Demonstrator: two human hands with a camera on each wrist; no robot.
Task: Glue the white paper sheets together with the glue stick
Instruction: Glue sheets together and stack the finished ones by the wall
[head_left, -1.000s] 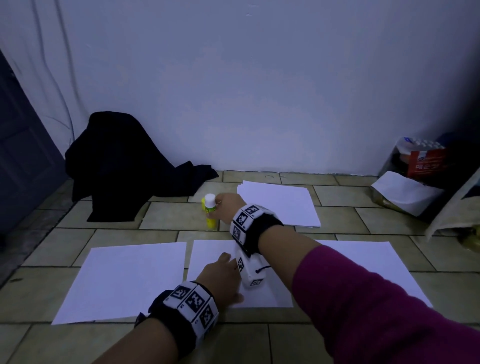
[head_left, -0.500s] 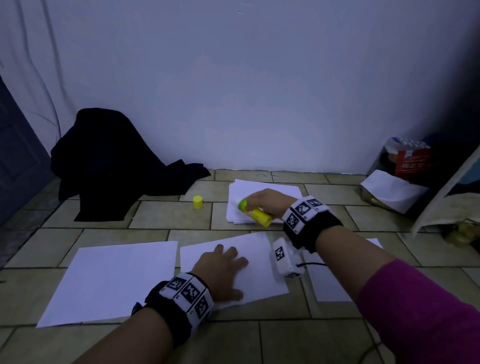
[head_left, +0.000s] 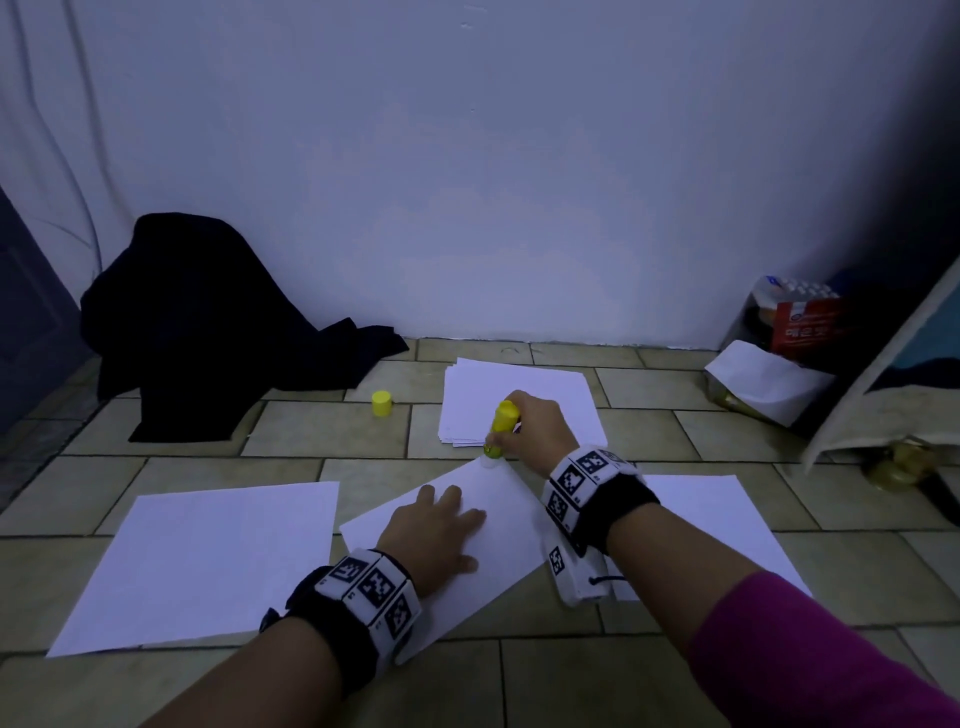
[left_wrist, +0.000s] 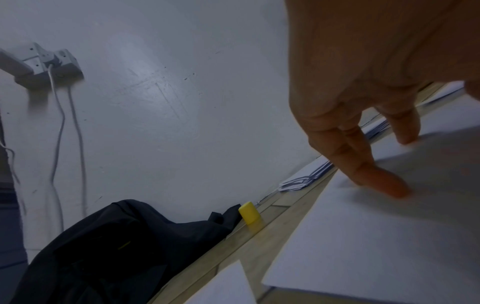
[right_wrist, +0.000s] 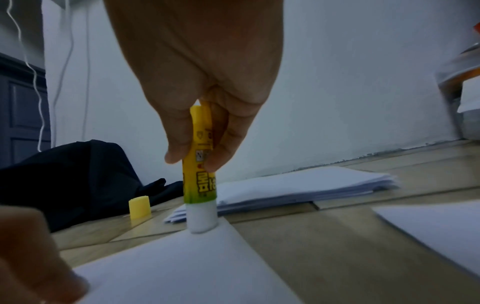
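Right hand (head_left: 530, 423) grips the glue stick (head_left: 501, 428), thumb and fingers pinching the yellow barrel, stick near upright. Its white glue tip presses on the far corner of the middle sheet (head_left: 498, 525); the right wrist view shows the contact clearly (right_wrist: 201, 220).

Change: a second ago this hand was at the cap spot on the floor tiles; half a second ago it carried the bare stick sideways above the paper stack (head_left: 524, 395). Now the stick is turned tip-down and touching paper. So uncapping is done and gluing is just starting, judged from the tip sitting right at the corner.

Yellow cap (head_left: 382, 403) stands alone on the floor (head_left: 322, 431), left of the middle sheet's far corner, apart from everything else.

Left hand (head_left: 436, 535) lies flat, fingers straight and spread, pressing the middle sheet down. The sheet is now rotated, its corner pointing toward the stack, where before it lay squarer.

Relative to the middle sheet: another sheet (head_left: 208, 561) lies just left, not touching; a third sheet (head_left: 717, 525) lies right, partly hidden by the right arm, and contact there cannot be told. The stack sits beyond it, near the wall.

No two sheets are joined yet. Next is probably a stroke along the sheet's edge. Risk: thin paper may drag or wrinkle under the tip if the left hand slips.

Black cloth (head_left: 208, 332) heaped far left by the wall, unrelated.
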